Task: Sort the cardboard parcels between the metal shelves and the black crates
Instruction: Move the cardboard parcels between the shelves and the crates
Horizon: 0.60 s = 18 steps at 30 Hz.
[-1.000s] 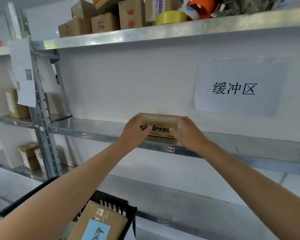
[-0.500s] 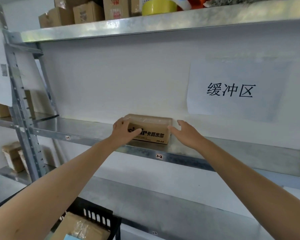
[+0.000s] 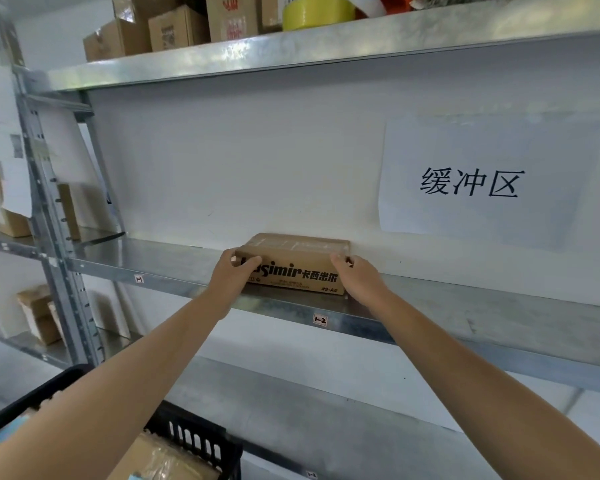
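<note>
A brown cardboard parcel point(image 3: 297, 268) with dark printed lettering on its front face sits flat on the middle metal shelf point(image 3: 465, 306), its back edge up against the white wall. Both hands are clamped on it, one at each end. The left hand point(image 3: 231, 277) wraps the left end, with the thumb lying across the front face and covering the start of the lettering. The right hand point(image 3: 359, 277) grips the right end, thumb on the upper front edge and fingers curled round the side. On the shelf's front lip, just below the parcel, is a small label point(image 3: 319, 319) reading 1-2. A white paper sign point(image 3: 471, 181) with three black characters hangs on the wall above and to the right. The top shelf point(image 3: 326, 46) carries several cardboard boxes point(image 3: 174, 29) and a yellow tape roll point(image 3: 317, 12). At the lower left, under the left forearm, a black crate point(image 3: 194, 441) holds another taped parcel point(image 3: 163, 462).
</note>
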{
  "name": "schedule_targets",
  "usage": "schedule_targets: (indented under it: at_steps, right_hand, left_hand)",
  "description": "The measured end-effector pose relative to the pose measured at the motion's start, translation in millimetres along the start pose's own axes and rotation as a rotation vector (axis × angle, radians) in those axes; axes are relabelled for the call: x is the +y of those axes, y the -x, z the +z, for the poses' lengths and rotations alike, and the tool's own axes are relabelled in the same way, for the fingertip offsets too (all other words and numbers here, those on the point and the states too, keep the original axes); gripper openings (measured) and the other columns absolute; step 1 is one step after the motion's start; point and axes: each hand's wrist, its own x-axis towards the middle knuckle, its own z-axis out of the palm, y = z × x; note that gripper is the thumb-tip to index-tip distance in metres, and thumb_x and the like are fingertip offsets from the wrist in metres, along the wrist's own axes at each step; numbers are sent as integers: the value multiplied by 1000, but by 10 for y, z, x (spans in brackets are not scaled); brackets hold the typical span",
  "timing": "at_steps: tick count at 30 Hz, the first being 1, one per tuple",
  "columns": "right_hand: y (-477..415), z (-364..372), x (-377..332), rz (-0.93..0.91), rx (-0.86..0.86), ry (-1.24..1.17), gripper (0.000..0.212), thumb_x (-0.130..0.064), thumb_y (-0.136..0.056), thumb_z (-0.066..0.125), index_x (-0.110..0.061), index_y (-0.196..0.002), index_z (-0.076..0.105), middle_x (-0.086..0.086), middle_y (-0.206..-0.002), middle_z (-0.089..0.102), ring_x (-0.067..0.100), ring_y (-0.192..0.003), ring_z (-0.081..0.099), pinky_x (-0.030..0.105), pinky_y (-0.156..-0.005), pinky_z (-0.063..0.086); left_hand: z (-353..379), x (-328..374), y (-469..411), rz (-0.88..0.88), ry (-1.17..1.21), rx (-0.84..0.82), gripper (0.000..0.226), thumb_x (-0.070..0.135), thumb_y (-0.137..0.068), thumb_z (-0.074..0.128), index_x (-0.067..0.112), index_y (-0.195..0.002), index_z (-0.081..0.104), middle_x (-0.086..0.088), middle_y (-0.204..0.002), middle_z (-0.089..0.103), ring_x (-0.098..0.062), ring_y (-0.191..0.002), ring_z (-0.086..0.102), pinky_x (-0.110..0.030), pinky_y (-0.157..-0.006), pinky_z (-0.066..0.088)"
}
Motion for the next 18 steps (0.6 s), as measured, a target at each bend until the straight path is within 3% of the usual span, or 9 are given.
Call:
schedule_targets:
  at_steps: [3, 7, 12, 18]
  right_hand:
    - [42, -30, 19, 11, 40, -40, 56, -54, -100, 38, -10, -134, 51, 4, -117, 61, 16, -95, 51, 31, -78, 40]
    - [161, -66, 28, -21, 84, -153, 45, -52, -98, 45, -17, -127, 47, 1, -116, 61, 12, -91, 58, 27, -73, 48]
    - [450, -202, -10, -109, 182, -338, 33, -47, -95, 56, -23, -117, 47, -9, -111, 58, -5, -89, 54, 13, -57, 39]
    - [794, -456, -13, -184, 290, -514, 28, -42, -91, 66, -25, -107, 50, -15, -105, 60, -3, -91, 59, 8, -53, 46]
  left_hand:
    - [-35, 40, 84, -13, 64, 14, 35, 38, -91, 67, 21, -118, 55, 0, -114, 61, -12, -100, 59, -25, -80, 47]
    - [-84, 138, 227, 7, 192, 127, 23, 33, -89, 67, 20, -105, 56, -7, -111, 66, -24, -109, 63, -42, -100, 51]
    - [-175, 296, 466, 57, 357, 242, 24, 32, -86, 71, 20, -84, 50, -2, -97, 60, -22, -97, 61, -45, -101, 50]
    - [-245, 382, 847, 183, 431, 213, 21, 34, -83, 77, 21, -89, 61, 4, -97, 65, -16, -91, 63, -44, -98, 53]
